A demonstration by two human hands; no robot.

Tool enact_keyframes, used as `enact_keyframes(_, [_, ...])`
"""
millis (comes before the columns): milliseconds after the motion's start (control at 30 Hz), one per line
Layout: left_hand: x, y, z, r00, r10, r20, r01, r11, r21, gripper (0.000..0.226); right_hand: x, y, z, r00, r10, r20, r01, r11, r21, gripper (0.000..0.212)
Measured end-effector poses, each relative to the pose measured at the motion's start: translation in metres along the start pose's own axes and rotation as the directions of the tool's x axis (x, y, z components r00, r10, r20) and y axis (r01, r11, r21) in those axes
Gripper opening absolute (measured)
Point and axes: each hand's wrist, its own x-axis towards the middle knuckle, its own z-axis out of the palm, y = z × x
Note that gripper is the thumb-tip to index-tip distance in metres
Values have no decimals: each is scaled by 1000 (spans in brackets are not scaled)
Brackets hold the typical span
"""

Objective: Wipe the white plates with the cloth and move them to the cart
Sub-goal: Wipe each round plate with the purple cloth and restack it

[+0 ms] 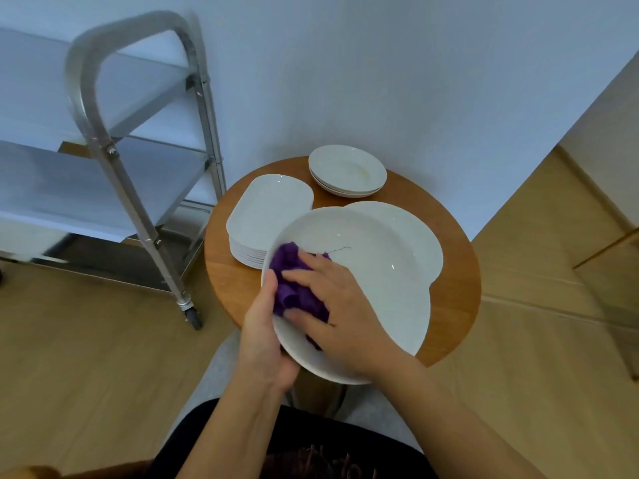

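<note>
Home room: wood floor (86,357), round table (456,305).

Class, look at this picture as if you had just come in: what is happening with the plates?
A person is wiping a large white plate with a purple cloth. The left hand grips the plate's rim, and the right hand presses the cloth into it. More white plates wait on the round wooden table: a stack of oblong plates, small round ones, and another large plate. The metal cart stands beside the table; no plates show on it.
</note>
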Motion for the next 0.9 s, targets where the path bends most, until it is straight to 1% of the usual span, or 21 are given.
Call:
enact_keyframes(67, [0, 3, -3, 1000, -7, -29, 6, 998, -57, 52, -17, -4, -4, 987, -47, 154, 31, 994, 103, 43])
enact_keyframes(100, [0, 3, -4, 999, -23, -39, 21, 998, -55, 54, -23, -3, -8, 977, -50, 209, 19, 989, 148, 42])
enact_keyframes(167, [-1, 0, -4, 998, -64, -25, 63, 997, -42, 54, -32, 1, -21, 961, -38, 274, -7, 987, 162, 40])
enact_keyframes(233, [-1, -1, -3, 996, -92, 8, 92, 995, -33, 54, -39, 6, -35, 947, 6, 323, -52, 990, 133, 37])
enact_keyframes(300, [0, 1, -2, 997, -61, 50, 61, 998, -18, 50, -47, 11, -48, 936, 71, 346, -118, 986, 114, 33])
enact_keyframes(367, [2, 2, -2, 998, -13, 59, 12, 1000, 25, 43, -47, 16, -61, 926, 146, 349, -193, 976, 104, 30])
enact_keyframes(433, [3, -1, -1, 999, -9, 46, 6, 997, 72, 41, -39, 19, -75, 888, 232, 398, -277, 959, 58, 27])
enact_keyframes(467, [4, -3, -1, 999, -22, 27, 19, 996, 90, 41, -34, 19, -81, 873, 273, 405, -308, 951, 24, 26])
enact_keyframes(500, [5, -4, -1, 999, -33, 8, 32, 994, 105, 41, -28, 19, -87, 877, 304, 372, -336, 942, 23, 24])
enact_keyframes(533, [6, -3, -1, 999, -38, 0, 38, 992, 117, 40, -23, 20, -91, 898, 332, 288, -371, 924, 95, 22])
enact_keyframes(567, [8, -1, 0, 999, -38, 4, 37, 992, 124, 38, -18, 19, -94, 920, 362, 151, -389, 892, 231, 18])
enact_keyframes(600, [9, 2, 0, 999, -34, 7, 33, 991, 129, 35, -13, 16, -94, 926, 378, -11, -352, 872, 341, 16])
enact_keyframes(633, [10, 5, 1, 999, -33, 4, 32, 991, 134, 33, -10, 13, -93, 932, 327, -160, -258, 903, 345, 16])
enact_keyframes(667, [10, 7, 3, 999, -41, 3, 40, 990, 136, 32, -7, 8, -89, 944, 210, -253, -150, 960, 238, 19])
enact_keyframes(700, [10, 9, 5, 998, -58, 22, 54, 990, 132, 33, -4, 6, -82, 964, 61, -258, -42, 996, 79, 25])
enact_keyframes(733, [10, 10, 7, 995, -77, 55, 70, 990, 122, 37, -3, 5, -74, 982, -91, -167, 79, 994, -79, 34])
enact_keyframes(767, [10, 10, 9, 992, -94, 82, 85, 990, 109, 39, -3, 6, -64, 977, -211, -13, 204, 958, -200, 42])
enact_keyframes(800, [9, 10, 10, 990, -107, 93, 98, 991, 94, 39, -3, 8, -56, 947, -286, 146, 317, 905, -283, 47])
enact_keyframes(833, [8, 9, 9, 989, -114, 95, 106, 991, 84, 38, 1, 12, -53, 908, -329, 259, 403, 853, -331, 49])
enact_keyframes(867, [7, 9, 8, 988, -119, 102, 110, 990, 83, 37, 7, 16, -54, 876, -359, 322, 465, 807, -364, 50])
enact_keyframes(900, [6, 8, 7, 985, -123, 118, 113, 990, 88, 37, 14, 20, -58, 853, -396, 341, 511, 767, -388, 48])
